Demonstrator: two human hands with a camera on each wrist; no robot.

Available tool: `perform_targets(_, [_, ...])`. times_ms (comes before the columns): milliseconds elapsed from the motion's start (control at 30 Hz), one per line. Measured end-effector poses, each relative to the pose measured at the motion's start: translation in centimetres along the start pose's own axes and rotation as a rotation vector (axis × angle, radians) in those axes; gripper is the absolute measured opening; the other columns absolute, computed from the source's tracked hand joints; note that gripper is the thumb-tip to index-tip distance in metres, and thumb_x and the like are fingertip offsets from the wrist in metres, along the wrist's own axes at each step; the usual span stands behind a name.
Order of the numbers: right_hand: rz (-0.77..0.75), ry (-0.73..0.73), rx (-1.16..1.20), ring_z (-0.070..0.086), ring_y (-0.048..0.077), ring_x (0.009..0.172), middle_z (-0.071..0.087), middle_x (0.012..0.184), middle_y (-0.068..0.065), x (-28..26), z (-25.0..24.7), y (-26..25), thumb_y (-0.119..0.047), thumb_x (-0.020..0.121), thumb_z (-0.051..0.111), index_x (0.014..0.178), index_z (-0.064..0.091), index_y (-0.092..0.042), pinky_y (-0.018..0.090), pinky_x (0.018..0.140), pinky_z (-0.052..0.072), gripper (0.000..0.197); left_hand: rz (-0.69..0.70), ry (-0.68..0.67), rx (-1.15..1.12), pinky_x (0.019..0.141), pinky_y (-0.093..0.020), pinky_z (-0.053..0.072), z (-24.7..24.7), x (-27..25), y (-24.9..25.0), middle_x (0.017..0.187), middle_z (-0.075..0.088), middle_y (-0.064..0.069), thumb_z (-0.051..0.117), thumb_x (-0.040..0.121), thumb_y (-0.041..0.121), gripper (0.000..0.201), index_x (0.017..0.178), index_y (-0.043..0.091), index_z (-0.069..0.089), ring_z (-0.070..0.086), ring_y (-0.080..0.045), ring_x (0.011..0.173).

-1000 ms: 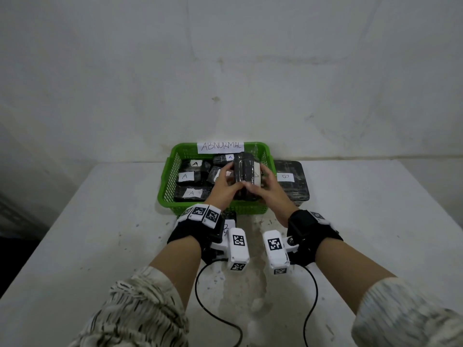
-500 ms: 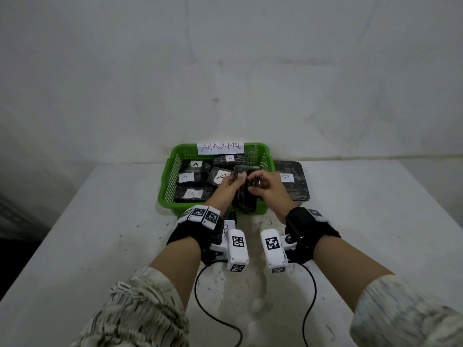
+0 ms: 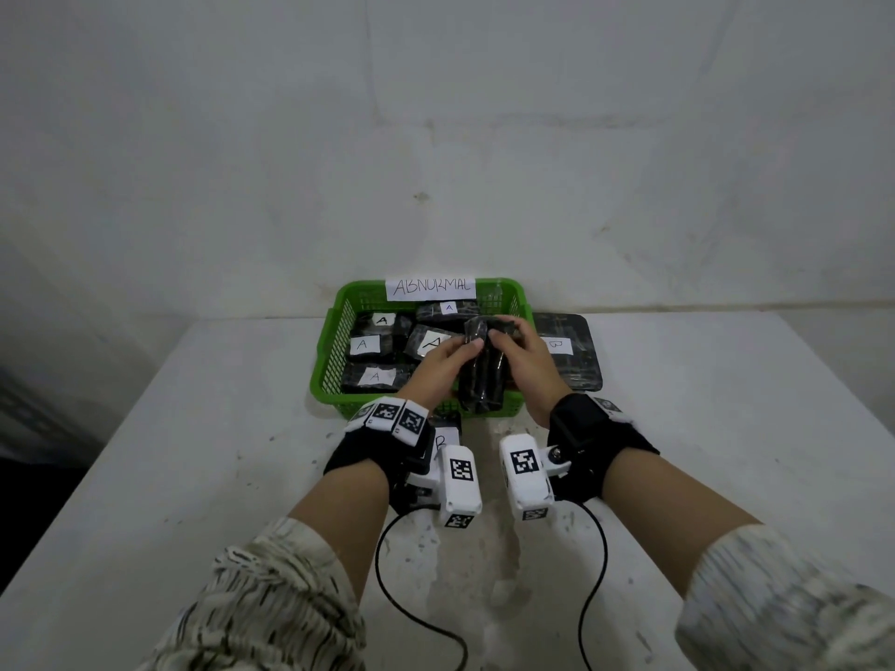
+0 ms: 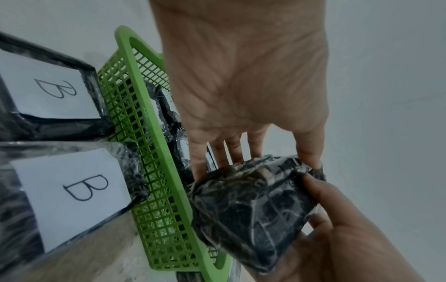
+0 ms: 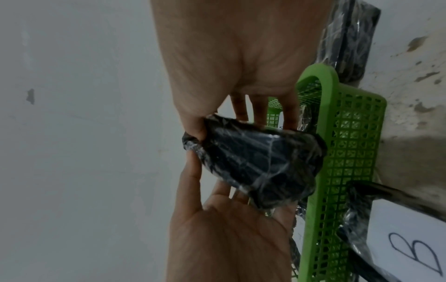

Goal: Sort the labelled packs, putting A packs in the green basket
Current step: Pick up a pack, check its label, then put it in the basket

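While both hands are raised over the near rim of the basket, findings are logged by view.

Head view: left hand [image 3: 438, 368] and right hand [image 3: 525, 363] jointly grip a dark, plastic-wrapped rectangular pack [image 3: 482, 375], held on end above the near wall of the green plastic mesh basket [image 3: 334, 351]; its label is not visible.
Head view, basket: a white paper sign reading "ABNORMAL" [image 3: 431, 287] on the far rim; several A-labelled wrapped packs [image 3: 375, 377] lie inside.
Head view, worktop: white, stained worktop [image 3: 193, 452]; a B-labelled wrapped pack [image 3: 569, 348] lies just right of the basket.

Left wrist view: fingers [image 4: 222, 152] extend behind the pack's upper edge, thumb pressing its corner; the right hand supports it from below. Two B-labelled packs [image 4: 72, 190] lie outside the basket wall.

Right wrist view: thumb pinches the wrapping at the pack's corner against fingers [image 5: 241, 108] behind it; the left palm cups the underside.
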State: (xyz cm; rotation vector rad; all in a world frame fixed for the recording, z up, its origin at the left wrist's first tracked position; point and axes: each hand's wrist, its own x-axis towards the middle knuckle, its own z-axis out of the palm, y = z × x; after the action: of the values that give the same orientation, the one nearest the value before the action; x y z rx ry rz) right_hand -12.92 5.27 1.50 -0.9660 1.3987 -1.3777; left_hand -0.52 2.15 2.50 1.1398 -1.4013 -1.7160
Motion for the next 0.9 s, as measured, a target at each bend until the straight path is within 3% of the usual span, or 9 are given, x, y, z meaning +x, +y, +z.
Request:
perform_targets(167, [-0.002, -0.004, 0.011, 0.062, 0.024, 0.109, 0.059, 0.123, 0.011, 0.0, -0.2, 0.1, -0.02, 0.095, 0.057, 0.122, 0.057, -0.022, 0.036, 0.088, 0.054, 0.027, 0.043, 0.087, 0.106, 0.1, -0.045, 0.046, -0.2, 0.4, -0.1, 0.111, 0.061, -0.009, 0.059, 0.091, 0.017, 0.035, 0.124, 0.01, 0.053, 0.06, -0.024, 0.107])
perform_targets(267, [0.058, -0.09, 0.025, 0.061, 0.018, 0.109, 0.058, 0.126, 0.006, -0.1, -0.4, -0.1, -0.017, 0.093, 0.059, 0.138, 0.045, -0.027, 0.036, 0.091, 0.051, 0.048, 0.084, 0.157, 0.161, 0.097, -0.045, 0.047, -0.4, 0.7, 0.0, 0.111, 0.062, -0.009, 0.056, 0.092, 0.017, 0.031, 0.122, 0.01, 0.055, 0.06, -0.024, 0.103])
perform_targets(333, [0.094, -0.149, 0.016, 0.063, 0.017, 0.104, 0.061, 0.124, 0.008, -0.3, -0.3, 0.0, -0.011, 0.091, 0.059, 0.143, 0.036, -0.029, 0.034, 0.085, 0.053, 0.06, 0.1, 0.202, 0.185, 0.096, -0.044, 0.048, -0.7, 0.8, 0.0, 0.115, 0.063, -0.012, 0.056, 0.092, 0.021, 0.032, 0.123, 0.011, 0.055, 0.061, -0.026, 0.104])
perform_targets(400, [0.097, -0.146, -0.006, 0.065, 0.016, 0.095, 0.064, 0.117, 0.009, -0.5, -0.2, 0.2, -0.006, 0.091, 0.057, 0.144, 0.033, -0.026, 0.029, 0.076, 0.054, 0.062, 0.083, 0.183, 0.173, 0.096, -0.044, 0.049, -0.6, 0.8, 0.0, 0.116, 0.063, -0.011, 0.057, 0.091, 0.024, 0.037, 0.126, 0.012, 0.053, 0.062, -0.025, 0.104])
perform_targets(533, [0.074, -0.11, -0.001, 0.066, 0.006, 0.092, 0.064, 0.112, 0.0, -0.9, -0.1, 0.4, -0.007, 0.094, 0.053, 0.148, 0.03, -0.021, 0.023, 0.077, 0.056, 0.06, 0.045, 0.09, 0.13, 0.094, -0.037, 0.048, -0.3, 0.3, 0.1, 0.109, 0.058, -0.005, 0.056, 0.091, 0.01, 0.044, 0.134, 0.013, 0.045, 0.058, -0.019, 0.101])
perform_targets(633, [0.071, -0.161, -0.028, 0.063, 0.01, 0.098, 0.061, 0.122, 0.004, -1.2, -0.2, 0.1, -0.007, 0.093, 0.056, 0.15, 0.024, -0.026, 0.031, 0.087, 0.054, 0.069, 0.093, 0.147, 0.192, 0.088, -0.033, 0.049, -0.8, 0.5, 0.0, 0.113, 0.059, -0.011, 0.057, 0.089, 0.005, 0.047, 0.134, 0.011, 0.045, 0.057, -0.019, 0.099])
perform_targets(700, [0.095, -0.23, -0.015, 0.064, 0.016, 0.099, 0.064, 0.116, 0.004, -1.3, -0.2, -0.1, -0.004, 0.09, 0.059, 0.151, 0.022, -0.03, 0.04, 0.092, 0.053, 0.076, 0.112, 0.191, 0.193, 0.085, -0.032, 0.049, -1.1, 0.6, -0.1, 0.119, 0.059, -0.013, 0.056, 0.089, 0.006, 0.044, 0.132, 0.012, 0.047, 0.058, -0.021, 0.1])
perform_targets(800, [0.114, -0.235, 0.024, 0.064, 0.019, 0.102, 0.064, 0.116, 0.004, -1.4, -0.1, -0.5, -0.008, 0.09, 0.062, 0.15, 0.025, -0.031, 0.039, 0.083, 0.056, 0.074, 0.139, 0.195, 0.14, 0.089, -0.04, 0.051, -1.3, 0.6, -0.2, 0.123, 0.056, -0.017, 0.058, 0.09, 0.011, 0.045, 0.131, 0.02, 0.042, 0.057, -0.028, 0.109])
perform_targets(900, [0.081, -0.16, 0.107, 0.062, 0.015, 0.103, 0.056, 0.122, -0.001, -1.5, -0.2, -1.0, -0.023, 0.094, 0.059, 0.147, 0.027, -0.042, 0.034, 0.067, 0.057, 0.064, 0.188, 0.157, 0.077, 0.093, -0.048, 0.049, -1.3, 0.0, -0.2, 0.118, 0.053, -0.008, 0.057, 0.092, 0.026, 0.035, 0.123, 0.037, 0.044, 0.053, -0.025, 0.114])
